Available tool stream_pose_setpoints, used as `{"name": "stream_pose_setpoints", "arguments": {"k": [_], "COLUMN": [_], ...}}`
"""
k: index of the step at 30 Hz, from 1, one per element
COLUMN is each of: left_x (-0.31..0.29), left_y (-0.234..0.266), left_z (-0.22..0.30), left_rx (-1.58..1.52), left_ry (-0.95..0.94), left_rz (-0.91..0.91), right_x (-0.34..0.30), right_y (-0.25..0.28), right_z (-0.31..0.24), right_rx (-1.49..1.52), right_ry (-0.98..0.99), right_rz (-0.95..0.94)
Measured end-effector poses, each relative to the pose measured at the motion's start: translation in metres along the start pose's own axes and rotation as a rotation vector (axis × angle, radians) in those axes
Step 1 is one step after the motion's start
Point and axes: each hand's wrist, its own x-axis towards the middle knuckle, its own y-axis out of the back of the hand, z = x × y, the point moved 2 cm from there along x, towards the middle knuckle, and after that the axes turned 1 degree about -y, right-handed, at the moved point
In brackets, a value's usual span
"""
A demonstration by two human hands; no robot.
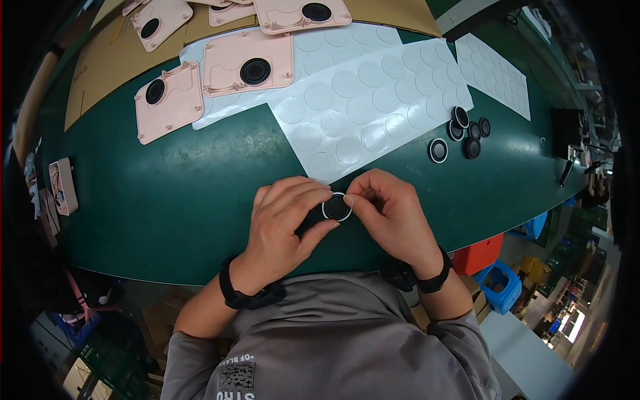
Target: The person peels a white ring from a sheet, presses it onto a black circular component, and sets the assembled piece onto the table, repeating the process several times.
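Observation:
Close in front of me, a small round black disc with a white ring around its rim [337, 208] is held just over the green table. My left hand [283, 217] grips it from the left, with the thumb below and the fingers above. At its upper right edge, the thumb and forefinger of my right hand [388, 208] pinch the white rim. Beyond my hands lies a white sheet of round die-cut stickers [373, 100]. To the right of that sheet rest several similar black discs [438, 151], some with white rings and some plain.
Pink plastic panels with black round parts [223, 53] lie at the back left, partly on sticker sheets and brown cardboard [100, 87]. Another sticker sheet [493, 73] lies back right. A pink box-shaped part [63, 187] stands at the left edge. Red and blue stools [499, 287] stand below the right edge.

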Motion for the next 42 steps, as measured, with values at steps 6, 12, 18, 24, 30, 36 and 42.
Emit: {"name": "stream_pose_setpoints", "arguments": {"k": [6,12,18,24,30,36,42], "left_x": [-0.002,-0.001,-0.001,0.0,-0.001,-0.001,0.001], "left_y": [-0.001,-0.001,-0.002,-0.001,-0.002,-0.001,0.001], "left_z": [0.0,0.0,0.0,0.0,-0.001,-0.004,-0.004], "left_rx": [0.025,0.02,0.025,0.037,0.033,0.048,0.019], "left_ry": [-0.014,-0.012,-0.017,-0.017,-0.013,-0.037,-0.018], "left_rz": [0.0,0.001,-0.003,-0.011,-0.002,0.001,0.032], "right_x": [-0.003,-0.009,-0.01,-0.004,-0.002,-0.005,-0.017], "right_y": [0.0,0.005,-0.001,-0.002,-0.002,-0.005,-0.013], "right_z": [-0.003,0.009,0.011,0.009,0.006,0.005,-0.005], "right_rx": [-0.012,0.226,0.208,0.192,0.178,0.128,-0.102], "right_ry": [0.025,-0.168,-0.21,-0.217,-0.209,-0.217,0.184], "right_rz": [0.039,0.06,0.005,0.017,-0.003,0.044,0.201]}}
